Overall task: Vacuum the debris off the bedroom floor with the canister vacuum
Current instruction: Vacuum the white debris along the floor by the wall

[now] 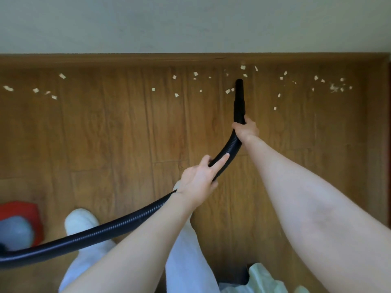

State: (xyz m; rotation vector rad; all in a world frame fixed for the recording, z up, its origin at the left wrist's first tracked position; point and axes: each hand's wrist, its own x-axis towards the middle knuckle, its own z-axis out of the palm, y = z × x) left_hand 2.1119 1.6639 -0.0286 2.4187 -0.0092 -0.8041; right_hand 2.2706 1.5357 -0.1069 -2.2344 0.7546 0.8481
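Head view: wooden floor [105, 134] strewn with paper scraps [242, 67] along baseboard [127, 60].

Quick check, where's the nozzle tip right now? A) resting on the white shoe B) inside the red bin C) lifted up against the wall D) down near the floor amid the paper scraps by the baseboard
D: the nozzle points at the wood floor just short of the baseboard, with paper scraps beside its tip; the right hand and left hand both grip the hose.
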